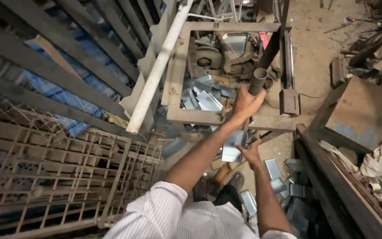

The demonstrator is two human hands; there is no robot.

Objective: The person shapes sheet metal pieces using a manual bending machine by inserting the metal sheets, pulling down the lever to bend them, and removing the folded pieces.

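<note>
Carefully now, the left hand [245, 105] grips the dark pipe [258, 80] above the metal frame [180, 116], while the right hand [249, 151] pinches a shiny sheet [232, 147] below it, whose sharp edge could cut fingers.

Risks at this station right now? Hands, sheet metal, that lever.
1. The right hand pinches a bare metal sheet piece; its cut edges may slice the fingers.
2. The left hand grips the dark pipe handle above the open machine frame; a slip might drop the arm onto the loose sheet offcuts inside.
3. Scattered metal pieces around the feet look like a trip hazard.
</note>
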